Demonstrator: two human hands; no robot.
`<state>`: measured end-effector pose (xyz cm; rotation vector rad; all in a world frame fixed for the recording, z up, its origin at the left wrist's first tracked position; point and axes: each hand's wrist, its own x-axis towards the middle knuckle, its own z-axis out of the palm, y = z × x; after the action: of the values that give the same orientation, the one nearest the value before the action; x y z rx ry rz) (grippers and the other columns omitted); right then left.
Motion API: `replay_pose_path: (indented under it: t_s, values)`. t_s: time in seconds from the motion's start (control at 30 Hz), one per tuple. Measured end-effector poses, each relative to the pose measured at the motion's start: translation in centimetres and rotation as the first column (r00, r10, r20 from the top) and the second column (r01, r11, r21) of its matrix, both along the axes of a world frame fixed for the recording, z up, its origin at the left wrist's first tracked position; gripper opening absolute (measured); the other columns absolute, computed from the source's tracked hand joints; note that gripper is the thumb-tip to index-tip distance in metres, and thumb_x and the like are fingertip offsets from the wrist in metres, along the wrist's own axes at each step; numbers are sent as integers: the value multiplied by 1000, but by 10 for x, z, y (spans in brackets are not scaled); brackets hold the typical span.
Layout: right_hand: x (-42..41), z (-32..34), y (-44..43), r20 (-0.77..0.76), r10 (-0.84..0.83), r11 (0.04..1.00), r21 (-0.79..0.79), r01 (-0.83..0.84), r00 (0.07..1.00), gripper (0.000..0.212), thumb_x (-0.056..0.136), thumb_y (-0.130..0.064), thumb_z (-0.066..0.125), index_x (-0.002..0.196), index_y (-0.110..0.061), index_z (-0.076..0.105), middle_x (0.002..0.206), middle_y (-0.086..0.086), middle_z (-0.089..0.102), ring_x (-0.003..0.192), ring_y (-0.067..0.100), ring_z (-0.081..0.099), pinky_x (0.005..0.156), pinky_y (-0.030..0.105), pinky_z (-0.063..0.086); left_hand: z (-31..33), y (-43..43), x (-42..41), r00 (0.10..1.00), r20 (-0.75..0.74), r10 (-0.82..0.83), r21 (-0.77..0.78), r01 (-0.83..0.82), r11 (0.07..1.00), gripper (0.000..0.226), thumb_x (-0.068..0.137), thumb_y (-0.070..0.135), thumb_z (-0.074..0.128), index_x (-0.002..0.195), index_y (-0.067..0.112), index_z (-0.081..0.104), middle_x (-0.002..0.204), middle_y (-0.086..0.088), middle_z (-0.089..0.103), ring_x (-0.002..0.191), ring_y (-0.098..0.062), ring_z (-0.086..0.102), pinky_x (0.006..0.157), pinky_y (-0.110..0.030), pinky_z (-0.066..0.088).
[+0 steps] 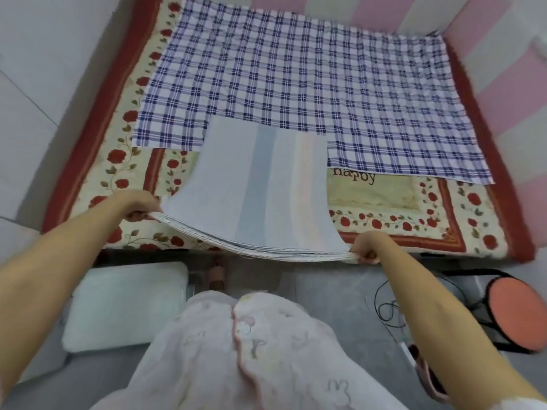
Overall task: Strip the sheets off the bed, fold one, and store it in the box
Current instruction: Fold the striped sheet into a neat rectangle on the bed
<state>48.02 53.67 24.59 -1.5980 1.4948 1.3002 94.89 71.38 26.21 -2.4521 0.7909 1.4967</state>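
Sheet (257, 184), pale pastel stripes, many layers

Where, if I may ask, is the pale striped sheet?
Head view, centre: the pale striped sheet spans the near edge of the bed, gripped between left hand and right hand.

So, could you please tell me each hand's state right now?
Left hand: closed, gripping a corner of the folded pale striped sheet.
Right hand: closed, gripping its other near corner.

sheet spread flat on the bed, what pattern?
Blue-and-white plaid sheet, clearest in the head view.
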Motion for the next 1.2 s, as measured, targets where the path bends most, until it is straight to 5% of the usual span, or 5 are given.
replay_pose_path:
  t_s: [0.27,0.5,0.67,0.9,1.2]
  values:
    - [-14,-32,4,186,-490,846,-135,516,852,17,92,0,37,79,-2,49,54,3,44,46,13,39,44,22,36,-46,26,-15,787,-223,575,-102,-606,789,12,92,11,56,89,0,62,50,-2,43,28,-4,28,27,-11,23]
    - [36,-40,-85,724,-651,-199,125,972,-227,12,92,-6,48,101,0,54,70,11,59,36,12,55,36,20,47,-59,-74,23,335,-490,804,-188,-942,278,12,93,5,48,85,7,56,69,-4,52,25,0,33,27,-9,26]
    - [91,-44,-159,789,-463,-389,229,892,-404,8,86,-11,57,90,-4,56,84,6,65,63,14,62,60,23,55,-68,-182,66,266,-540,798,-242,-958,156,6,89,6,56,90,9,61,65,-1,55,24,0,35,28,-10,29]
    - [159,-171,-331,859,-495,-148,63,987,-129,29,85,-15,59,113,-7,60,82,2,58,69,15,51,60,25,40,-184,-369,112,507,-402,762,-487,-823,291,29,87,31,65,67,15,52,31,9,48,31,-3,43,40,-16,40]
    - [190,-395,-423,657,-279,296,-635,713,701,39,92,-20,55,128,-12,45,124,18,50,111,34,50,92,41,39,-412,-445,115,904,152,399,-742,-162,650,56,82,18,71,128,7,41,121,-19,51,109,-31,50,83,-29,36]
